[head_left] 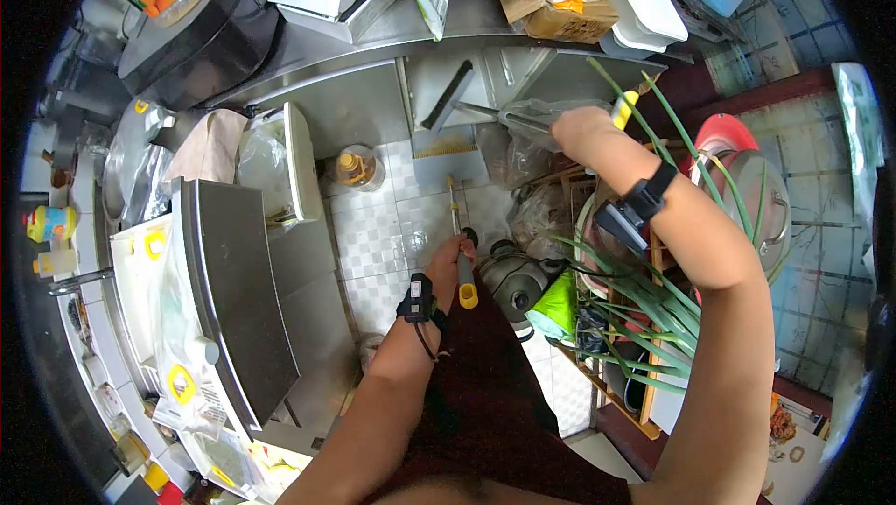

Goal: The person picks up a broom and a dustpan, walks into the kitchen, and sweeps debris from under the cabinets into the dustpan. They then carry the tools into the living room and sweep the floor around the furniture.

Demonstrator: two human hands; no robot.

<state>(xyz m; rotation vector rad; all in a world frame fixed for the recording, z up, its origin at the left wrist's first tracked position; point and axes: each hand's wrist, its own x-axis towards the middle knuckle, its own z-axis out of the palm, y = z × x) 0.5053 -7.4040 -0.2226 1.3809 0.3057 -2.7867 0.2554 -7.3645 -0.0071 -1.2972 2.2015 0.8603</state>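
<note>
My left hand point(452, 257) is closed around the grey, yellow-tipped handle of a long-handled dustpan. The grey dustpan point(451, 170) lies on the tiled floor in front of me, with a yellowish toothed strip along its far side. My right hand point(581, 126) is wrapped round the handle of a broom, whose yellow end sticks out beyond my wrist. The broom head point(448, 94), with dark bristles, is raised and tilted beyond the dustpan, before the steel cabinet. Whether the dustpan holds any dirt is hard to make out.
An oil bottle point(358, 168) stands on the floor left of the dustpan. Plastic bags point(541, 222) and a grey rounded appliance point(516, 283) sit at the right. Green onions point(644, 323) spread over a wooden rack. A steel counter point(373, 36) edges the far side, a dark-topped cabinet point(233, 290) the left.
</note>
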